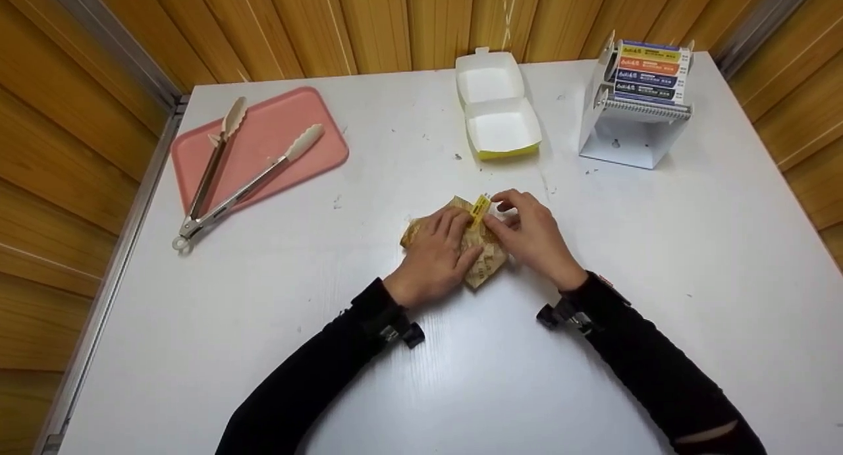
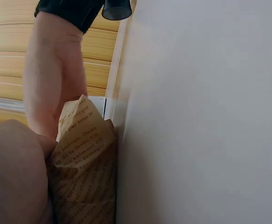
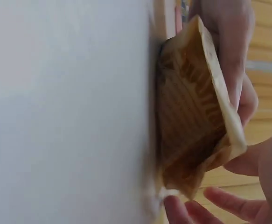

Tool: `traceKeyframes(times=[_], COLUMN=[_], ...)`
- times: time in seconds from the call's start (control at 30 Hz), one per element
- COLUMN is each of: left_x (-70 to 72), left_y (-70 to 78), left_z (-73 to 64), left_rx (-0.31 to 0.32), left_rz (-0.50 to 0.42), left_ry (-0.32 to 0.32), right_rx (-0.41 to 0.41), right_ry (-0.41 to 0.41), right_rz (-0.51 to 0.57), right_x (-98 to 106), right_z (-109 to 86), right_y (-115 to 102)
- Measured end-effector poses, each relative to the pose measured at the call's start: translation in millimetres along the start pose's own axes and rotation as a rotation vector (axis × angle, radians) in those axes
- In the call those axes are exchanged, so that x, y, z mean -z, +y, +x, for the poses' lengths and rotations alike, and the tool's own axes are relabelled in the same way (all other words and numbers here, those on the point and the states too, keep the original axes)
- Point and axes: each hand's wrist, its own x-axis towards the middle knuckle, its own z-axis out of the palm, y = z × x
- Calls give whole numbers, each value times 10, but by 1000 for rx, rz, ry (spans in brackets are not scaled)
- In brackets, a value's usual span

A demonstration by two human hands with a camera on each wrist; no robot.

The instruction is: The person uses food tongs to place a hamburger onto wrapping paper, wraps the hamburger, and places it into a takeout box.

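A packet wrapped in brown printed paper (image 1: 489, 265) lies on the white table, its folds gathered on top. My left hand (image 1: 429, 261) rests over it with the fingers laid across the paper. A narrow yellow label (image 1: 481, 209) sits on the wrapper's far side, beside the left fingertips. At the label's right edge is my right hand (image 1: 537, 234), thumb tip on the paper and index finger bent close to the label's far end. In the right wrist view the packet's folded side (image 3: 187, 107) faces the camera, and a gap shows between right thumb and fingers.
An open yellow-and-white burger box (image 1: 499, 122) stands behind the packet. At the back right is a white dispenser (image 1: 602, 122) holding colored label rolls (image 1: 649, 73). Metal tongs (image 1: 244, 188) lie across a pink tray (image 1: 290, 106) at the back left. Wood-patterned panels (image 1: 375, 24) border the table.
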Motion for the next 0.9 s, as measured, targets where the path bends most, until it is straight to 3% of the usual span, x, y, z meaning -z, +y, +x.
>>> traceKeyframes(times=[0.17,0.33,0.53,0.9], left_x=[5,-3,-23,-34], left_y=[-12,-23,-21,-28], left_z=[-21,-42,-46,-68], left_rx=[-15,-38,-31,-35], left_rz=[-20,-31,-30,-31], left_ry=[4,30,19,23], right_rx=[-123,-119,-37,-67], right_ry=[-120,-176,-153,-189], right_rz=[146,249,237,226], right_x=[41,4,-35,-89], right_z=[97,140,127,127], right_y=[73,98,110,117])
